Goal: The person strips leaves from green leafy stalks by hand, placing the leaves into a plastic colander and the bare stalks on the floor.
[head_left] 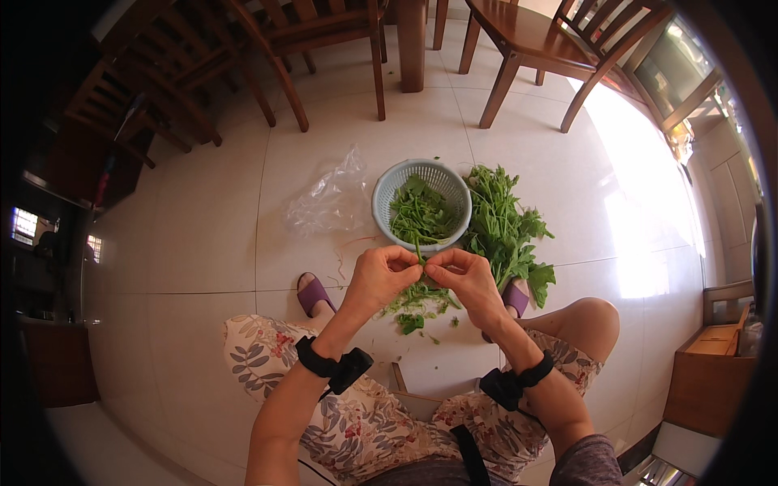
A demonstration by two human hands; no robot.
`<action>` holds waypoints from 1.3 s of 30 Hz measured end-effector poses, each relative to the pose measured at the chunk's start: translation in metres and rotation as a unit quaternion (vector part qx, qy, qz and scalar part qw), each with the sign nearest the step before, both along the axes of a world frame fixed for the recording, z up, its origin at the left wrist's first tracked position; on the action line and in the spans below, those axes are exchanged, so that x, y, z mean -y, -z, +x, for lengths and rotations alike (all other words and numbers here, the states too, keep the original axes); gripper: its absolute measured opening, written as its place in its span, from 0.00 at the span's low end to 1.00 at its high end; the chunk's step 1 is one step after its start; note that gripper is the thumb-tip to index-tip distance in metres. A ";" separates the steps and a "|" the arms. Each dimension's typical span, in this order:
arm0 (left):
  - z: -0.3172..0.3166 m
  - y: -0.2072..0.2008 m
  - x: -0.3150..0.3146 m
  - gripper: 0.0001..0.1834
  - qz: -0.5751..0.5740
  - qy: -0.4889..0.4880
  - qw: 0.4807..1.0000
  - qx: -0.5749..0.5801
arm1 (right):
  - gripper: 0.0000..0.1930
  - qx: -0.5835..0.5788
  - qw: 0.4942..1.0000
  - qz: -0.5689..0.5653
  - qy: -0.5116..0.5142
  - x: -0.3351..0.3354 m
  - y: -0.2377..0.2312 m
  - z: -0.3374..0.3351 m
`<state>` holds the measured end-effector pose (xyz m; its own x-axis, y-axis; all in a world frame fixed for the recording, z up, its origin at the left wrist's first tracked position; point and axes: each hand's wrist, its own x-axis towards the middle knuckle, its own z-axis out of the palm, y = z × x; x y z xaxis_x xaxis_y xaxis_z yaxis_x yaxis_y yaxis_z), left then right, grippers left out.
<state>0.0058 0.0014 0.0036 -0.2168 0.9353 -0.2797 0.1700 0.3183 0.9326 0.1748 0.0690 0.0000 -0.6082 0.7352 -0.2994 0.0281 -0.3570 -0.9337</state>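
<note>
My left hand and my right hand meet fingertip to fingertip just in front of a grey-blue plastic colander. Both are closed in a pinch on a thin green stem, which points up between them toward the colander. Plucked green leaves and stems lie inside the colander. To its right, a large bunch of leafy greens is spread on the floor. Below my hands sits a small pile of green scraps, partly hidden by my fingers.
A crumpled clear plastic bag lies left of the colander on the tiled floor. My feet in purple slippers flank the scraps. Wooden chairs stand at the far side. A wooden cabinet is at the right.
</note>
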 end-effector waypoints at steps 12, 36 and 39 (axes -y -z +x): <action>0.008 -0.005 0.000 0.05 -0.015 0.091 0.996 0.018 | 0.13 0.032 0.998 0.018 -0.049 -0.009 -0.013 0.006; 0.003 -0.011 -0.001 0.10 -0.026 0.091 0.986 0.139 | 0.10 -0.015 0.999 -0.035 -0.001 -0.011 -0.005 0.007; 0.007 -0.017 -0.001 0.11 0.018 0.082 0.995 0.053 | 0.10 0.014 0.999 -0.039 0.001 -0.011 -0.008 0.007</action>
